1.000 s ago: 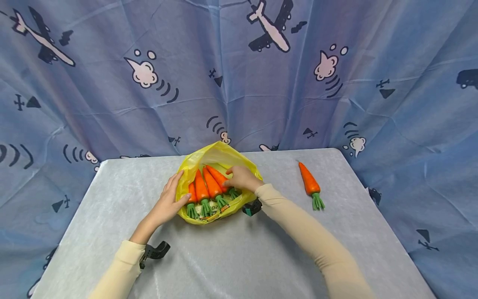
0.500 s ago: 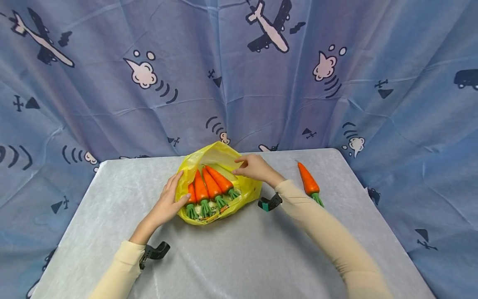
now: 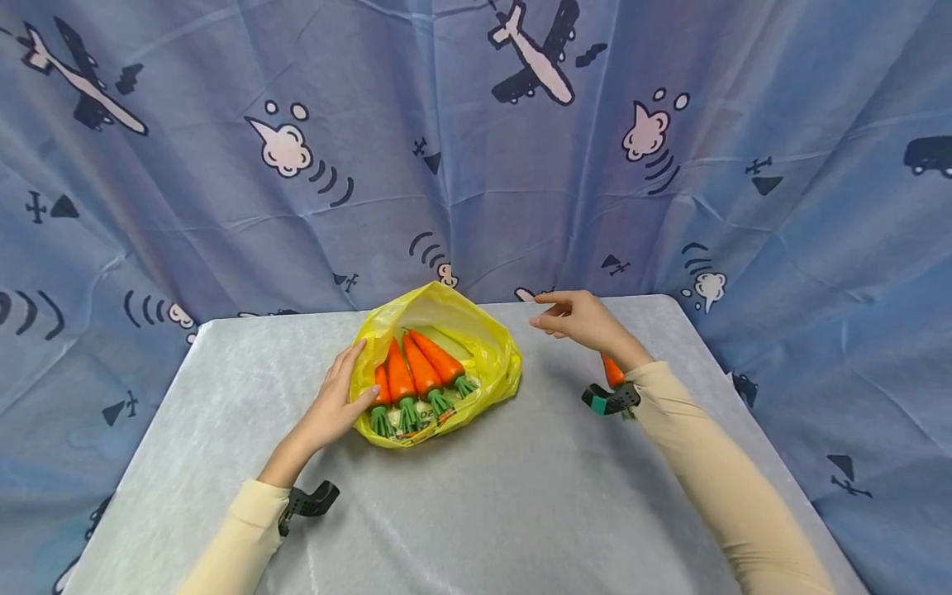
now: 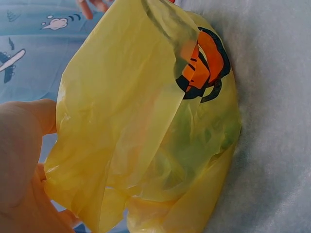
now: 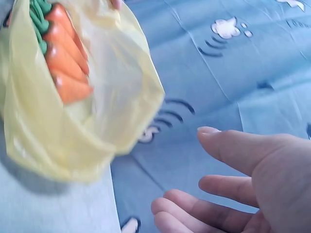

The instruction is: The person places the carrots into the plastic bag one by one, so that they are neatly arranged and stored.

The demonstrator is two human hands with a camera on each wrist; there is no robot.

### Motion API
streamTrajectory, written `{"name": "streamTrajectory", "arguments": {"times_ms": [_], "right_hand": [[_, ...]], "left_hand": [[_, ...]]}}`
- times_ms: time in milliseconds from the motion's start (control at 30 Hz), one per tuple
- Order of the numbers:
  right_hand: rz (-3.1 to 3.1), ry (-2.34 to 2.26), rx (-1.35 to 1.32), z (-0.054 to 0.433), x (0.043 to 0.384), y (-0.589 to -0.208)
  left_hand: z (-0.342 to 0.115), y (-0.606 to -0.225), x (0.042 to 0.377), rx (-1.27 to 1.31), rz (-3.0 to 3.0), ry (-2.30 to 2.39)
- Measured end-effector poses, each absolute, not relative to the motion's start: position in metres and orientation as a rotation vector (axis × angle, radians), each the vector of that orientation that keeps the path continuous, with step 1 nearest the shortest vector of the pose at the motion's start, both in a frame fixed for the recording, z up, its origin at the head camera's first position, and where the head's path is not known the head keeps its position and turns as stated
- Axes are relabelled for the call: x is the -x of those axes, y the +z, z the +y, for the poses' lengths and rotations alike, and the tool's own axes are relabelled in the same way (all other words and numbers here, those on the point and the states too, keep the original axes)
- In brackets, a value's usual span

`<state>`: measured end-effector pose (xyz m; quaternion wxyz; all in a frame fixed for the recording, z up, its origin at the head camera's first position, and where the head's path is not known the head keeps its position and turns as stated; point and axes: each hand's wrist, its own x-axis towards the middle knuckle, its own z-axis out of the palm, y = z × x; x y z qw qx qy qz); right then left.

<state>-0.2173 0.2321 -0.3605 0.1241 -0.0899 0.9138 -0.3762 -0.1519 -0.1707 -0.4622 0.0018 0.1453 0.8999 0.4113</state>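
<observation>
A yellow plastic bag (image 3: 491, 382) lies with its mouth facing me, several orange carrots (image 3: 422, 368) with green stem ends side by side inside. My left hand (image 3: 332, 402) holds the bag's left rim, thumb over the rim on the inner side, fingers along the outside. In the left wrist view the bag's wall (image 4: 121, 111) hides part of that hand. Right of the bag, my right hand (image 3: 583, 320) is in the air with nothing between its parted thumb and fingers. Another carrot (image 3: 612, 371) lies on the table, partly hidden by the right wrist and its camera.
The table (image 3: 446, 512) has a pale grey-white cover. Behind its far edge hangs a blue curtain (image 3: 476, 165) printed with planes and clouds. Black wrist cameras sit at both wrists.
My right hand has come out of the bag, leaving a carrot inside, and moved right toward the single carrot on the table. My left hand has stayed at the bag's rim.
</observation>
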Motion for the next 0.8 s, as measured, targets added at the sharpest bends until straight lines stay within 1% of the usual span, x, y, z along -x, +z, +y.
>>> {"name": "streamTrajectory", "arguments": {"times_ms": [267,533,800], "right_hand": [[2.725,-1.05,0.083,0.285,0.21,-0.371],[2.685,-1.139,-0.06,0.331,0.198,-0.404],[2.677,-1.071,-0.188,0.359,0.193,-0.441]], "left_hand": [[-0.17,-0.462,0.153,-0.45,2.825,1.293],[-0.171,-0.463,0.152,-0.446,2.812,1.293],[-0.171,-0.464,0.153,-0.447,2.812,1.296]]}}
